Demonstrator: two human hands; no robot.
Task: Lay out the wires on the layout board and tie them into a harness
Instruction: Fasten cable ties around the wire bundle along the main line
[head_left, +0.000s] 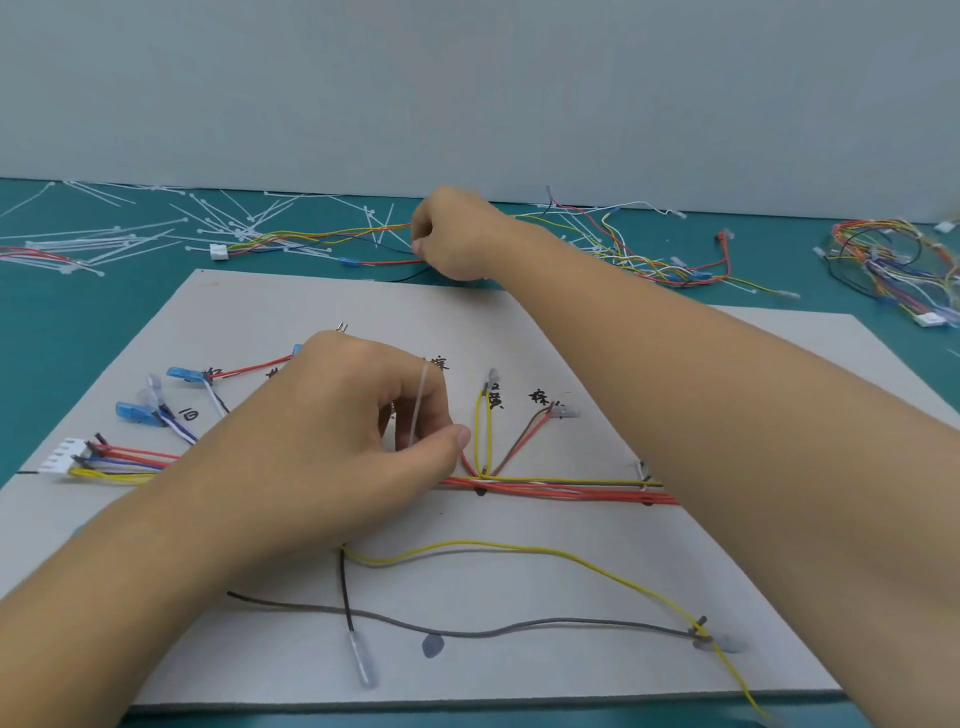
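Left hand (343, 431): nearest the camera, over the middle of the board; thumb and forefinger pinch a cable tie, the other fingers curled.
Cable tie (420, 405): translucent, held upright, just above the trunk.
Trunk (561, 491): red wires with one yellow, running across the board; partly hidden under both forearms.
Branches: yellow loop (484, 431) and brown-red pair (524, 441) rise from the trunk just beside the left thumb.
White connector (65, 457): at the trunk's left end, blue terminals (132, 411) near it.
Loose wires: long yellow wire (467, 545) and grey wire (519, 626) lie untied on the near half.
Layout board (519, 670): grey card with handwritten marks, on a green mat (78, 322).
Right hand (457, 244): reached beyond the board's far edge, fingers curled on a loose wire bundle (322, 236); blurred.
Spare ties (104, 244): scattered far left.
Wire heap (893, 265): far right.
Step in hand: probably tying the trunk at the branch point.
Next move calls for: passing the tie under the trunk, threading its tail through the head, then pulling snug, likely with both hands.
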